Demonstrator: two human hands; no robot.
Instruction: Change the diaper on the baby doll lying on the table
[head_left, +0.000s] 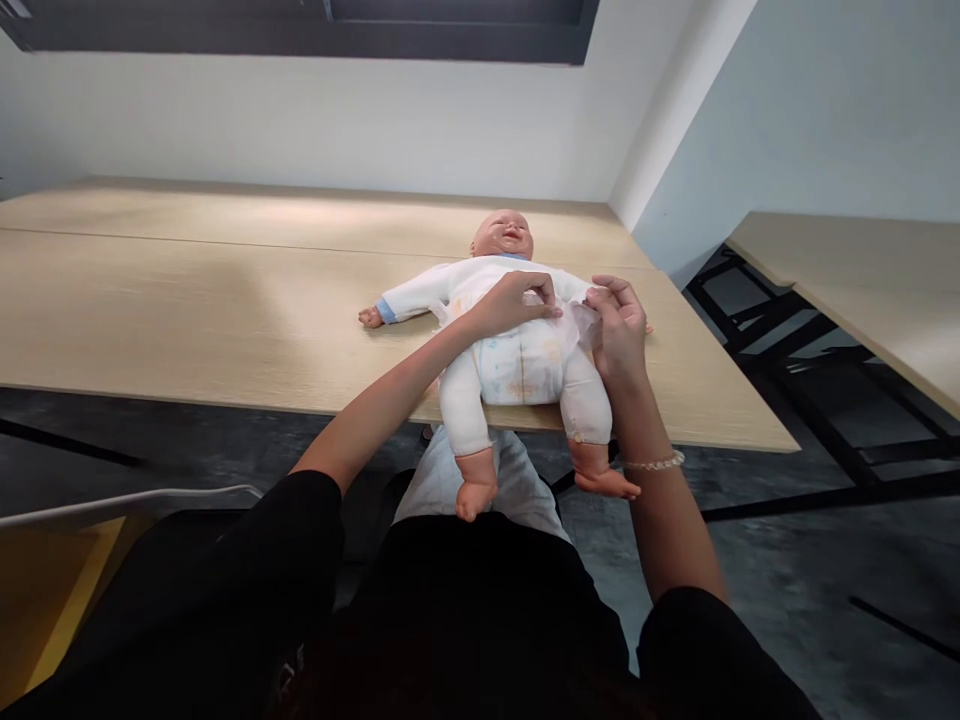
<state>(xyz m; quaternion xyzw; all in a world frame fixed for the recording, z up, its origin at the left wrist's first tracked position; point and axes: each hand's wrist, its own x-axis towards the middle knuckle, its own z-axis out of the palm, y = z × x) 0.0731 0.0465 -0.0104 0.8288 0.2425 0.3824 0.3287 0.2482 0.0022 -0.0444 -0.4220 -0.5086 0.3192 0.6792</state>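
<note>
Wooden table (225, 300), doll (517, 340) supine; left hand (514, 303), right hand (619, 325) fingers pinching diaper (525, 365) waist, grip partly hidden

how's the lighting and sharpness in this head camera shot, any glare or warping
Head view: soft, even light, with a pale glare patch on the light wooden table left of the baby doll in white clothes; left hand and right hand look sharp; table edges bow from wide-angle distortion; the black top at the bottom is dim.
</note>
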